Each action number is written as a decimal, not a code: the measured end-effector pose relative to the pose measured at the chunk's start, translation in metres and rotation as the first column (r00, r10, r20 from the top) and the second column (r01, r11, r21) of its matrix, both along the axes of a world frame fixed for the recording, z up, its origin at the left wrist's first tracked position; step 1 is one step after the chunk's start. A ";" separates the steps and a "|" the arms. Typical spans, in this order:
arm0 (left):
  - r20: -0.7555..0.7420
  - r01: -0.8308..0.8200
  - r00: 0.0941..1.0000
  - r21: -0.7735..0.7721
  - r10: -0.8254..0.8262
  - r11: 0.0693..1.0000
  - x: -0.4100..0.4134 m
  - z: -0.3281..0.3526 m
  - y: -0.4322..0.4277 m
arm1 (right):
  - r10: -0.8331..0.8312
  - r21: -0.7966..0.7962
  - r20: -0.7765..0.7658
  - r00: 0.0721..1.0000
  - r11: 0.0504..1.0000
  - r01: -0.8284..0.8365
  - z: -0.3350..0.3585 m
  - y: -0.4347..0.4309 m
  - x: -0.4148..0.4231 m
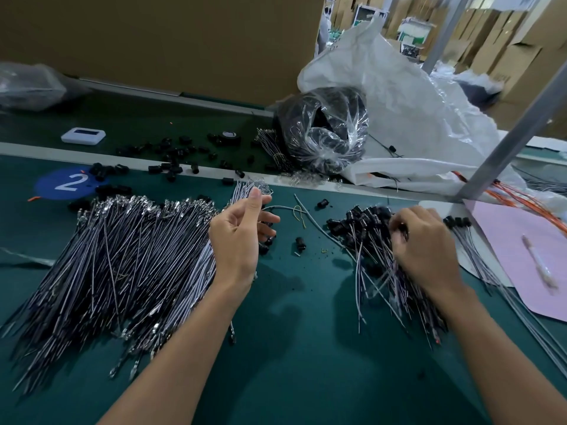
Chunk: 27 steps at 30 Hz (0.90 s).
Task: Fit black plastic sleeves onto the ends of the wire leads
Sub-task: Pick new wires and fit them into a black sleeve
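Hovering left grip (242,237) half-curled at edge of bare wire leads (122,256) on desk (291,348), right grip (426,246) curled down into sleeved leads (365,222), either hold unclear, loose black sleeves (171,171) scattered behind.

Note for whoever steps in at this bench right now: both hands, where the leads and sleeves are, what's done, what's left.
Left hand: pinches a small bunch of bare leads.
Right hand: fingers curled into the sleeved leads, piled on the right.
Unsleeved pile: large, on the left.
Loose sleeves: scattered along the far edge.
Done: the smaller right pile.
Left: the much bigger left pile, plus the bunch in hand.
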<state>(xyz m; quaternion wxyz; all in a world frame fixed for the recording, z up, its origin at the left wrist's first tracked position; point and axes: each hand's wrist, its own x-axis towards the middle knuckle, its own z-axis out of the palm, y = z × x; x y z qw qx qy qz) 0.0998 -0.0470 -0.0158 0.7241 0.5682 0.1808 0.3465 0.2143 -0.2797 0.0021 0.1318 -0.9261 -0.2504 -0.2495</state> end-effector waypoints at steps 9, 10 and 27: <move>-0.002 -0.006 1.000 0.020 0.006 1.000 -0.001 0.001 -0.002 | -0.019 -0.104 -0.032 0.999 0.994 0.016 0.008 -0.014 -0.001; 0.000 -0.006 1.000 0.023 0.006 1.000 -0.001 0.001 -0.003 | -0.025 -0.058 0.004 1.000 0.998 0.025 0.010 -0.008 -0.007; 0.208 -0.318 0.926 -0.019 0.314 0.948 -0.006 0.024 0.019 | 0.383 0.238 -0.126 0.915 0.907 -0.347 -0.036 0.113 -0.066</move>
